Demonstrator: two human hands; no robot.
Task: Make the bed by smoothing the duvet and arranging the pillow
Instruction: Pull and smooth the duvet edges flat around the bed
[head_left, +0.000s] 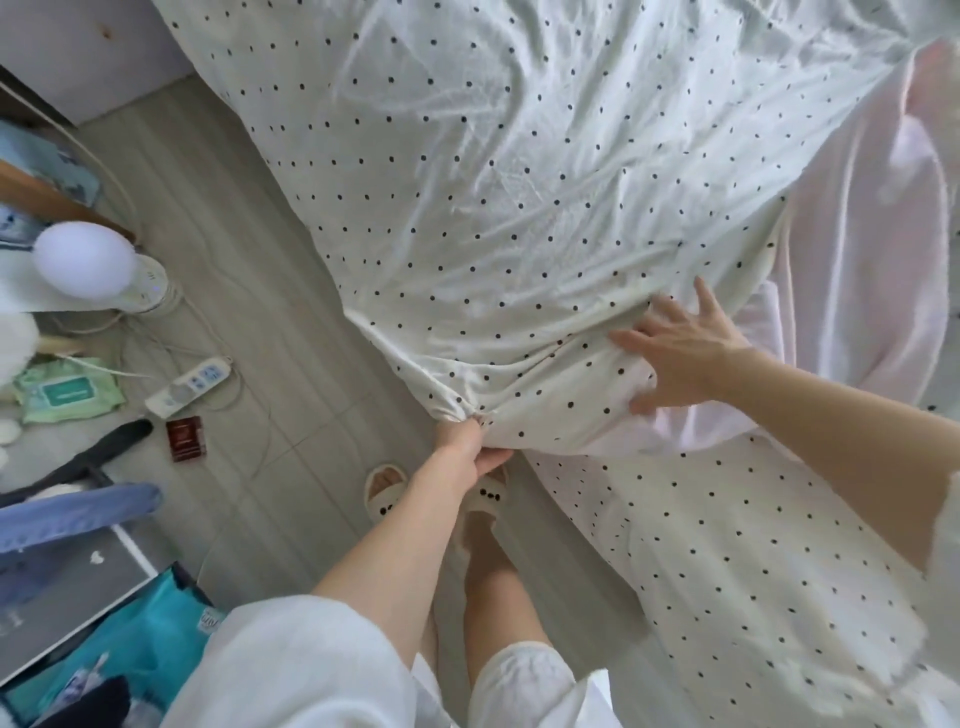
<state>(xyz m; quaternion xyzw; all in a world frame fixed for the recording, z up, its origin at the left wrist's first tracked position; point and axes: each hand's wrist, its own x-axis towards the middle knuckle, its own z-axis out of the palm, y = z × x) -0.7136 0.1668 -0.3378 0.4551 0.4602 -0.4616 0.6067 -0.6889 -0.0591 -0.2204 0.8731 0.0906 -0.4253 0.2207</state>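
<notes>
A white duvet with small black dots (493, 171) covers the bed across the top and right of the head view. My left hand (470, 447) is shut on a bunched corner of the duvet at the bed's near edge. To the right, my right hand (675, 353) lies flat on the duvet with its fingers spread, beside a pale pink underside or sheet (862, 249). The dotted fabric continues down the bed's side (737, 545). No pillow is clearly visible.
A grey wood floor runs left of the bed. On it lie a power strip (189, 387) with cables, a small red box (185, 438), a wipes pack (70, 395) and a round white lamp (85, 260). My slippered feet (384, 491) stand by the bed edge.
</notes>
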